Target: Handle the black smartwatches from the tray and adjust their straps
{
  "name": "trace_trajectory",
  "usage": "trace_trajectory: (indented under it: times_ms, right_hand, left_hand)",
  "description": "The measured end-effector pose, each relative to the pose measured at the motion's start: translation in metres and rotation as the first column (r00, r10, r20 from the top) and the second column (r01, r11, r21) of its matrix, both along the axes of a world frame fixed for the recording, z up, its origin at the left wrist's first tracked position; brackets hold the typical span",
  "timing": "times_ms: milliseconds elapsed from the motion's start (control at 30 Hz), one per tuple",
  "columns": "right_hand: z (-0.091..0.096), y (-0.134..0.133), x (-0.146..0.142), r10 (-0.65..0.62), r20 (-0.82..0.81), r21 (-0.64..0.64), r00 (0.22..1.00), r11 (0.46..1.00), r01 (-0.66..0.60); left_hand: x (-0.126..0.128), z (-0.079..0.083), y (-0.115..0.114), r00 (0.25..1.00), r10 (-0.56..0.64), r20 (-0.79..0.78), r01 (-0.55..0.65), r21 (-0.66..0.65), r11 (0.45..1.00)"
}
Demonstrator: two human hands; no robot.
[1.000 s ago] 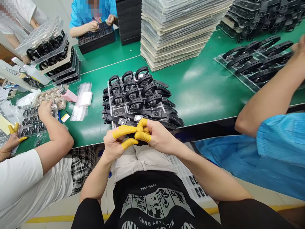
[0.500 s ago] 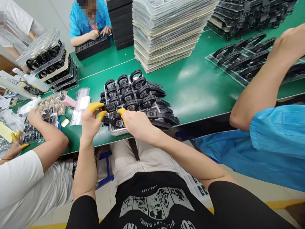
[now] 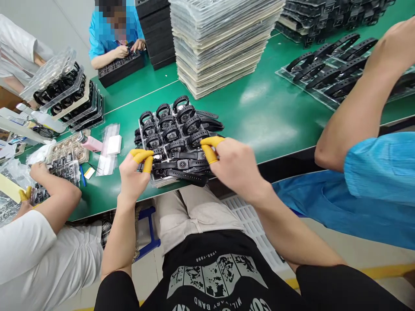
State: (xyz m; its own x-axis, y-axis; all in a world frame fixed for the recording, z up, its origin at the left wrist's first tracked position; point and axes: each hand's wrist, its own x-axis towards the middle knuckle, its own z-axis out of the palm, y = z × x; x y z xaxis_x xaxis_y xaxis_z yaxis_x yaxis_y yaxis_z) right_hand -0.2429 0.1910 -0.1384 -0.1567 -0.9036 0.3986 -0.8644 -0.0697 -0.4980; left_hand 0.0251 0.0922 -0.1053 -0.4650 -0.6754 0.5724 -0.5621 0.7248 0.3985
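Observation:
My left hand (image 3: pixel 136 172), with yellow finger cots on its fingertips, is closed in a pinch at the left edge of a clear plastic tray (image 3: pixel 158 182) of black smartwatches. My right hand (image 3: pixel 235 166), also in yellow finger cots, pinches at the tray's right side. Between them a smartwatch (image 3: pixel 183 164) lies back side up, its black strap stretched out towards both hands. Behind it, rows of watches (image 3: pixel 170 133) stand with their straps looped up. Loose black straps (image 3: pixel 210 123) hang over the tray's right side. My fingertips partly hide the strap ends.
A tall stack of clear trays (image 3: pixel 220 52) stands behind on the green table (image 3: pixel 256 112). Another watch tray (image 3: pixel 311 93) lies at the right, under a co-worker's arm (image 3: pixel 359 95). A pink bottle (image 3: pixel 90 141) and a co-worker's arm (image 3: pixel 65 183) are on the left.
My right hand has moved right, from the tray's middle to its right side. A watch at the front now lies stretched between my hands. My left hand has shifted slightly right and nearer.

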Motion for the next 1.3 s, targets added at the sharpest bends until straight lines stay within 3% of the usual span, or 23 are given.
trace_trajectory:
  times_ms: [100,200,267,367,500,567,633,667,733,833,900,933,1000,1067,1167,1233,1300]
  right_hand:
    - [-0.008,0.01,-0.023,-0.06,-0.167,0.091,0.984,0.993,0.076]
    - [-0.016,0.014,-0.028,-0.013,-0.246,0.186,0.969,0.981,0.06]
    - [-0.02,0.015,-0.027,-0.005,-0.251,0.191,0.968,0.98,0.054]
    - [-0.023,0.014,-0.028,0.008,-0.215,0.119,0.977,0.993,0.018]
    - [-0.016,0.021,-0.04,0.055,-0.1,-0.055,0.994,0.997,-0.06]
    - [-0.009,0.032,-0.045,0.086,-0.028,-0.106,0.996,0.99,-0.089]
    - [-0.004,0.046,-0.043,0.15,0.059,-0.099,0.987,0.985,-0.144]
    - [-0.002,0.053,-0.04,0.209,0.115,-0.083,0.971,0.976,-0.2]
    - [-0.001,0.067,-0.028,0.399,0.25,-0.058,0.882,0.916,-0.397]
    - [-0.004,0.077,-0.005,0.649,0.46,-0.036,0.606,0.695,-0.718]
    - [-0.006,0.078,0.008,0.676,0.581,-0.021,0.454,0.57,-0.821]
    - [-0.007,0.077,0.013,0.663,0.636,-0.029,0.395,0.532,-0.846]
    - [-0.01,0.075,0.022,0.618,0.733,-0.066,0.283,0.479,-0.875]
    - [-0.013,0.074,0.029,0.531,0.821,-0.077,0.21,0.467,-0.881]
    - [-0.021,0.074,0.037,0.32,0.925,0.023,0.206,0.492,-0.87]
    - [-0.027,0.074,0.042,0.242,0.938,0.099,0.248,0.498,-0.861]
    - [-0.031,0.074,0.046,0.256,0.913,0.141,0.316,0.53,-0.836]
  left_hand:
    - [-0.033,0.004,0.014,0.945,-0.161,0.285,0.15,0.059,0.987]
    - [-0.065,0.004,0.018,0.804,-0.141,0.578,0.084,0.124,0.989]
    - [-0.079,0.004,0.017,0.717,-0.101,0.689,0.019,0.126,0.992]
    - [-0.086,0.005,0.015,0.696,-0.051,0.716,-0.01,0.082,0.997]
    - [-0.075,0.01,0.021,0.88,-0.026,0.474,0.052,-0.041,0.998]
    - [-0.062,0.011,0.028,0.969,-0.063,0.24,0.08,-0.063,0.995]
    - [-0.047,0.007,0.037,0.995,-0.094,-0.041,0.095,0.027,0.995]
    - [-0.04,0.003,0.042,0.976,-0.065,-0.206,0.087,0.098,0.991]
    - [-0.027,-0.01,0.052,0.844,0.082,-0.531,0.041,0.216,0.975]
    - [-0.018,-0.031,0.068,0.556,0.266,-0.787,0.078,0.368,0.926]
    - [-0.016,-0.041,0.083,0.437,0.324,-0.839,0.158,0.426,0.891]
    - [-0.016,-0.045,0.091,0.419,0.329,-0.847,0.198,0.438,0.877]
    - [-0.016,-0.05,0.108,0.467,0.307,-0.829,0.254,0.458,0.852]
    - [-0.016,-0.053,0.125,0.575,0.294,-0.763,0.265,0.514,0.816]
    - [-0.017,-0.057,0.146,0.667,0.321,-0.672,0.268,0.619,0.739]
    - [-0.021,-0.058,0.154,0.644,0.355,-0.677,0.297,0.65,0.7]
    - [-0.025,-0.058,0.16,0.584,0.409,-0.701,0.335,0.667,0.666]
